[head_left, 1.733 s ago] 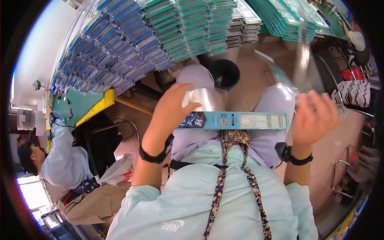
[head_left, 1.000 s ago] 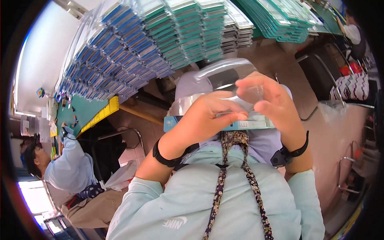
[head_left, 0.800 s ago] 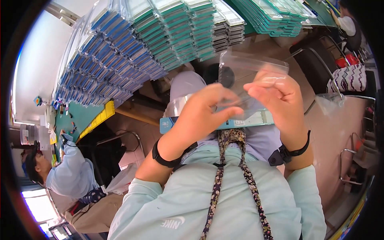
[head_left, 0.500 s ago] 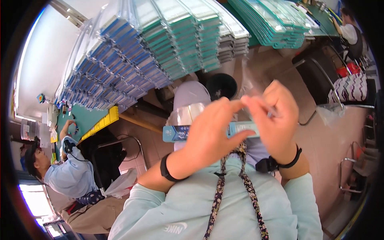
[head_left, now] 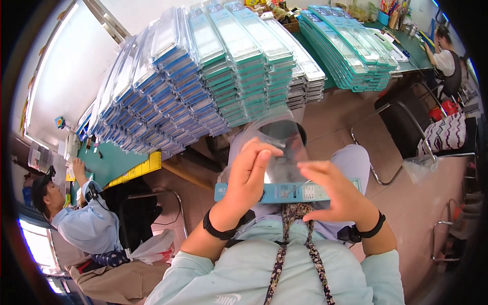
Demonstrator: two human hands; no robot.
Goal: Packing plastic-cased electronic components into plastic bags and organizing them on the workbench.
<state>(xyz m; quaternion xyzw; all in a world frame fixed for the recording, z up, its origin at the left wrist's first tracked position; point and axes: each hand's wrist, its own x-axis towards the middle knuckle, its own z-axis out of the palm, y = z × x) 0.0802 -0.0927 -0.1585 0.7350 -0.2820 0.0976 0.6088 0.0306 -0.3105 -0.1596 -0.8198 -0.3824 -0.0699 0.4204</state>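
A clear plastic bag (head_left: 287,147) stands up between my hands, its thin film catching the light. My left hand (head_left: 245,175) is closed, with thumb and fingers pinching the bag's left edge. My right hand (head_left: 338,193) is beside the bag's right edge, thumb spread away from the outstretched fingers; whether the fingertips touch the film is hard to tell. Across my lap, below the hands, lies a long flat blue package (head_left: 277,193) with a pale printed label. Part of it is hidden behind my left hand, and its right end passes behind the right hand.
Tall stacks of long clear-wrapped packages, blue-edged (head_left: 168,81) and green-edged (head_left: 249,56), stand ahead. A dark bucket (head_left: 300,133) is partly behind the bag. One co-worker (head_left: 86,218) sits at left, another (head_left: 447,58) at far right. A black chair (head_left: 401,109) stands at right.
My hands have moved apart, and the right hand's fingers have spread. The clear bag now stands up between them. The view has tilted upward, showing more of the stacks.
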